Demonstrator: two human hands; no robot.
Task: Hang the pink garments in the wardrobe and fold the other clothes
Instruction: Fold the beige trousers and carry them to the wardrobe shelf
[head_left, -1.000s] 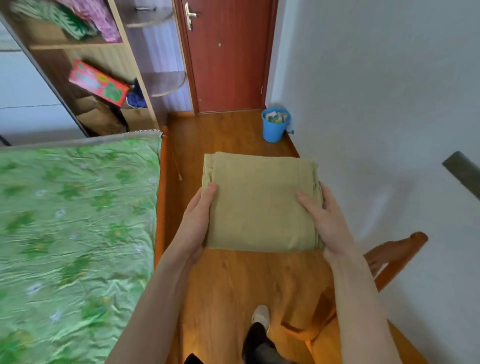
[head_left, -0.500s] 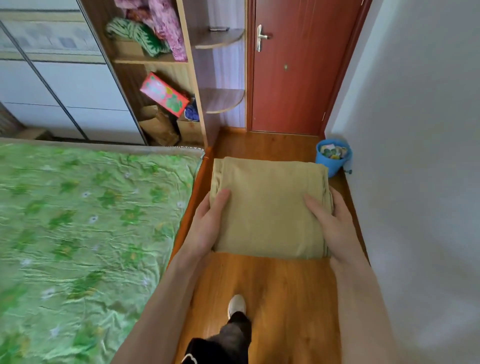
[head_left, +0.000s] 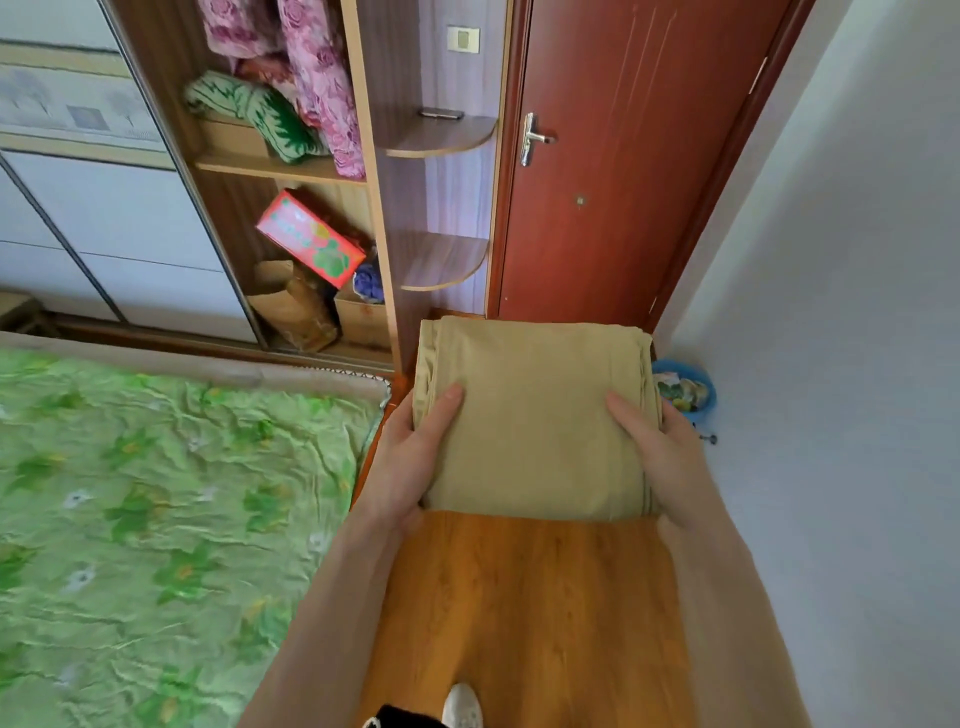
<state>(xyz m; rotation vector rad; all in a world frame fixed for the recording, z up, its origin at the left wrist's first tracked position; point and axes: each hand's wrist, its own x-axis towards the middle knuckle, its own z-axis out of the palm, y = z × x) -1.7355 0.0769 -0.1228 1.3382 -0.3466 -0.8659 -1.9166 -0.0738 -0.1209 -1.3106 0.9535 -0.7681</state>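
A folded tan garment (head_left: 535, 415) is held flat in the air above the wooden floor, between the bed and the wall. My left hand (head_left: 410, 457) grips its left edge, thumb on top and fingers underneath. My right hand (head_left: 660, 452) grips its right edge the same way. Pink floral garments (head_left: 317, 67) hang in the open wardrobe (head_left: 363, 171) ahead to the left, above a shelf with a green patterned bundle (head_left: 260, 114).
A bed with a green floral cover (head_left: 156, 519) fills the left side. A closed red-brown door (head_left: 613, 156) stands ahead. A blue bucket (head_left: 691, 389) sits by the white wall on the right. The wardrobe's lower shelf holds a red box (head_left: 306, 239) and paper bags.
The view has turned left and come closer to the wardrobe and door. The tan garment stays held in both hands. The wooden chair at the right has left the view.
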